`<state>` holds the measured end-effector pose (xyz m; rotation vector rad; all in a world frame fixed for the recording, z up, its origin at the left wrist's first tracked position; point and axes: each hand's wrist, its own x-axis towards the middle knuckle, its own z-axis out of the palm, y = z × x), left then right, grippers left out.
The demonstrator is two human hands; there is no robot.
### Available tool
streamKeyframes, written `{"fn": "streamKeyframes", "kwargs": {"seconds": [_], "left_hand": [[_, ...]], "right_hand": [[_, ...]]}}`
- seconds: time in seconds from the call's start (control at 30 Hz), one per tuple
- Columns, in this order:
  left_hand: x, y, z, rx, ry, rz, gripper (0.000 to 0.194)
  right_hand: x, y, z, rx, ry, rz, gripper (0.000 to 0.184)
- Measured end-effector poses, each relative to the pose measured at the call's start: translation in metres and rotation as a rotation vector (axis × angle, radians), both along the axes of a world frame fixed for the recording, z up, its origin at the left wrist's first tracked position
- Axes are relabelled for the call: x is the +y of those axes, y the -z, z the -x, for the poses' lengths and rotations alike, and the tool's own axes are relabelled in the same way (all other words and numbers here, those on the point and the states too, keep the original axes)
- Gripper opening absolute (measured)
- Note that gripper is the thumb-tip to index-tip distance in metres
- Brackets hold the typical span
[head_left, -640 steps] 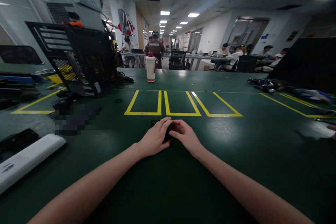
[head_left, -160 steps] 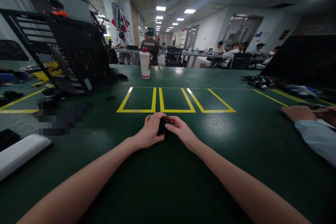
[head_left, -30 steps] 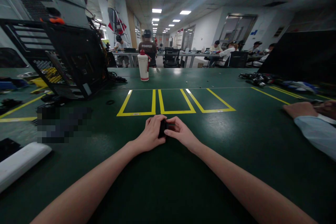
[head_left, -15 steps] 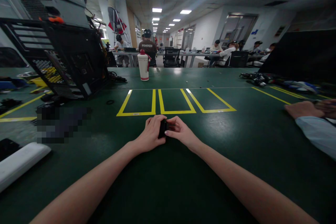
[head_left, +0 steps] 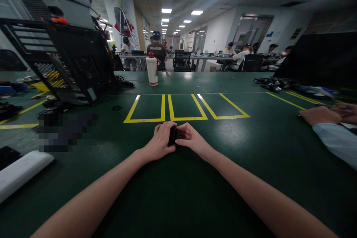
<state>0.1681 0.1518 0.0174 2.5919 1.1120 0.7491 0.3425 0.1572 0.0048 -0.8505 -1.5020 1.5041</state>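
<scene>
A small black block-like object [head_left: 173,136] is held between my hands just in front of the taped outlines on the green table [head_left: 178,193]. My left hand [head_left: 161,141] wraps round it from the left, with fingers over the top and thumb at the near side, hiding much of it. From the right, my right hand [head_left: 193,141] pinches at its side with thumb and fingertips. Too dark and too covered, the black object does not show its exact kind.
Three yellow tape outlines [head_left: 164,108] lie ahead. A black computer case [head_left: 80,63] and a white bottle [head_left: 152,70] stand farther back. On the left lies a long white object [head_left: 25,173]. A co-worker's sleeved arm [head_left: 331,134] rests at right; cables [head_left: 275,83] lie beyond.
Since the oldest frame the view has shifted, and a co-worker's arm has come in at right. My hands stay round the black object; over the last second they barely move.
</scene>
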Motion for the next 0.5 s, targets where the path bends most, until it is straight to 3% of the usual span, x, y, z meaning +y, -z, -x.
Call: {"fn": "streamKeyframes", "kwargs": {"seconds": [0.2,0.33,0.5], "left_hand": [[0.005,0.01,-0.002,-0.025,-0.023,-0.044,0.059],[0.008,0.013,-0.003,-0.031,-0.022,-0.056,0.058],[0.005,0.009,-0.002,-0.023,-0.016,-0.031,0.059]], "right_hand": [[-0.002,-0.002,0.003,-0.039,0.071,-0.045,0.02],[0.0,-0.001,0.002,-0.09,0.096,-0.007,0.027],[0.0,-0.001,0.0,-0.012,0.005,0.004,0.032]]}}
